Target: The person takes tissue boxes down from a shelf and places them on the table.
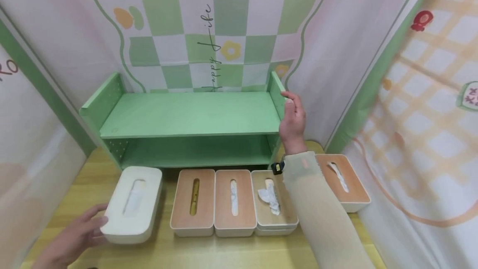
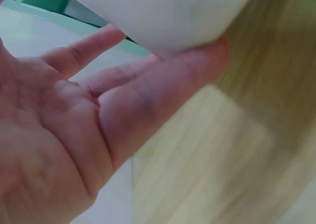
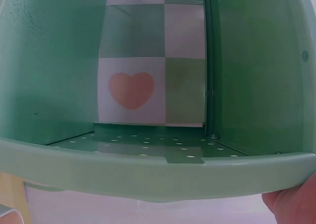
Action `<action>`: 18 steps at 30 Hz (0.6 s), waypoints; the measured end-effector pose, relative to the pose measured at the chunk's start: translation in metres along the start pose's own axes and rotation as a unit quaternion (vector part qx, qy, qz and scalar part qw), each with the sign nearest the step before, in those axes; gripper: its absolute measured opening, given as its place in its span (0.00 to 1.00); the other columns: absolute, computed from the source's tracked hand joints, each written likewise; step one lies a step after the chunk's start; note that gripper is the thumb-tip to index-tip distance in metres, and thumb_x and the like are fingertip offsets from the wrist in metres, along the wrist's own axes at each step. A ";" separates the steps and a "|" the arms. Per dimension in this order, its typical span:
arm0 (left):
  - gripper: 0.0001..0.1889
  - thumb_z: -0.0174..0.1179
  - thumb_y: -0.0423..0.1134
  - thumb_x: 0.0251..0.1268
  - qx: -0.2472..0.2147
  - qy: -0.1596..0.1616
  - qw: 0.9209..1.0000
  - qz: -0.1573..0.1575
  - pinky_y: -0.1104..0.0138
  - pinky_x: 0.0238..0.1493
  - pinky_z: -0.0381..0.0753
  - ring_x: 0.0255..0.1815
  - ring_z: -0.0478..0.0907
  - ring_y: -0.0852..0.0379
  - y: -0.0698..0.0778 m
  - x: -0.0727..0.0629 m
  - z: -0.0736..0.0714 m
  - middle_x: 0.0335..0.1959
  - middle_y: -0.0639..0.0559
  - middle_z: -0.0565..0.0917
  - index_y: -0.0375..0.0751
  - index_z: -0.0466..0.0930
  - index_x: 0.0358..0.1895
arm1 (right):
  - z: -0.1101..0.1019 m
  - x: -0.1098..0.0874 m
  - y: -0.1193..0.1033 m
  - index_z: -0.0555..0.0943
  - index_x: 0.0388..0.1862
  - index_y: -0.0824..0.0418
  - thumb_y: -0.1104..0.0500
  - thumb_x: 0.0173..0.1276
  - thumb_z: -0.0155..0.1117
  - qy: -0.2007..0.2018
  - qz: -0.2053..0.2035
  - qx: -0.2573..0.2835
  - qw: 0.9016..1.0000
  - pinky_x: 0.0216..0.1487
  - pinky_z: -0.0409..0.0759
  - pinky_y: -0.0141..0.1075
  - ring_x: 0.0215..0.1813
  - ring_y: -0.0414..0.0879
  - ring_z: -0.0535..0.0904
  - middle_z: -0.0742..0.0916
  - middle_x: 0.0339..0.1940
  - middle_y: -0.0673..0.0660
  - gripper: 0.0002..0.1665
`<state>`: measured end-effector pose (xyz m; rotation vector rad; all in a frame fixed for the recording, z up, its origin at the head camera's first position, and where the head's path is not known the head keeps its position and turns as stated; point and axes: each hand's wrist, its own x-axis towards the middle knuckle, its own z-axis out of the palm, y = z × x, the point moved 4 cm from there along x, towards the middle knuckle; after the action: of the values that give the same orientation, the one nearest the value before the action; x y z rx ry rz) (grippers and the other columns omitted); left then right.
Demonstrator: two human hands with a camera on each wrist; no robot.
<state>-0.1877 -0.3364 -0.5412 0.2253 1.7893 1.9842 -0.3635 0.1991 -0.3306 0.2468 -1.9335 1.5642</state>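
Observation:
My left hand (image 1: 80, 229) holds a white tissue box (image 1: 131, 204) by its near left corner. In the left wrist view, the fingers (image 2: 163, 80) lie beneath the box's pale underside (image 2: 173, 16). My right hand (image 1: 293, 121) grips the right side panel of a green two-tier shelf (image 1: 194, 113), fingers at the panel's upper edge. The right wrist view shows the shelf's perforated side panel (image 3: 143, 172), with part of the right hand (image 3: 294, 204) against its edge at the lower right.
In front of the shelf stand wood-lidded tissue boxes (image 1: 193, 198), (image 1: 244, 198) and a lighter-lidded box (image 1: 281, 215) with tissue sticking out. Another wood-lidded box (image 1: 345, 177) sits beyond my right forearm. Patterned curtains (image 1: 231, 15) hang behind the wooden table (image 1: 201, 254).

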 end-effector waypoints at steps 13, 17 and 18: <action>0.22 0.41 0.37 0.82 -0.023 0.028 0.997 -0.061 0.56 0.51 0.82 0.49 0.83 0.47 -0.024 0.003 -0.005 0.46 0.41 0.85 0.78 0.75 0.54 | 0.000 0.014 0.043 0.76 0.65 0.55 0.48 0.83 0.39 0.004 0.007 -0.005 1.000 0.28 0.54 0.38 0.19 0.43 0.50 0.61 0.18 0.52 0.25; 0.22 0.41 0.36 0.82 -0.040 0.026 0.997 -0.057 0.55 0.53 0.81 0.50 0.83 0.47 -0.028 0.005 -0.004 0.47 0.41 0.85 0.76 0.76 0.55 | -0.001 0.013 0.042 0.77 0.64 0.54 0.44 0.82 0.38 0.007 0.001 -0.011 1.000 0.31 0.56 0.38 0.20 0.45 0.51 0.63 0.20 0.52 0.26; 0.22 0.41 0.36 0.82 -0.043 0.031 0.997 -0.059 0.55 0.54 0.80 0.50 0.82 0.47 -0.028 0.006 -0.004 0.48 0.42 0.85 0.75 0.76 0.54 | -0.001 0.013 0.042 0.77 0.64 0.54 0.43 0.82 0.38 0.006 -0.001 -0.010 1.000 0.31 0.56 0.38 0.20 0.45 0.51 0.63 0.20 0.52 0.27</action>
<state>-0.1879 -0.3359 -0.5702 0.0299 1.7082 1.9995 -0.3950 0.2148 -0.3570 0.2298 -1.9395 1.5405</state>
